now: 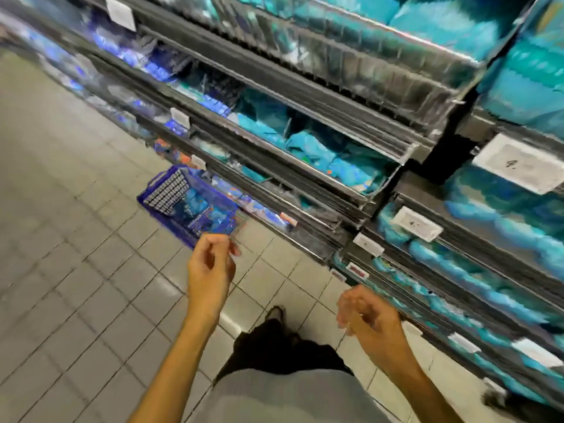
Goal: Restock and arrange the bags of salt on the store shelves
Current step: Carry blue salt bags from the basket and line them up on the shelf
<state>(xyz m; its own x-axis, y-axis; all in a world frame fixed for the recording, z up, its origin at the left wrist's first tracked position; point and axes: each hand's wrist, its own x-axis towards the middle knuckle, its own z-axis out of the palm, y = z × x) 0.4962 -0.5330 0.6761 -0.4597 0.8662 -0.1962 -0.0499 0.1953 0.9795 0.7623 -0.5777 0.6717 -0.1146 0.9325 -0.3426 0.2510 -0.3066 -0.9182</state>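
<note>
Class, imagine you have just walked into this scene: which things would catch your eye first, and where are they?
Rows of turquoise bags fill the dark shelves along the right. A blue basket sits on the tiled floor by the lowest shelf. Two bare hands, left hand and right hand, hang empty in front.

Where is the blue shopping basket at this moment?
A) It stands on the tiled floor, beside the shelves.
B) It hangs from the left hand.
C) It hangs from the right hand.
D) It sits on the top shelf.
A: the blue basket stands on the tiled floor next to the lowest shelves, and neither the left hand nor the right hand holds anything.
</note>
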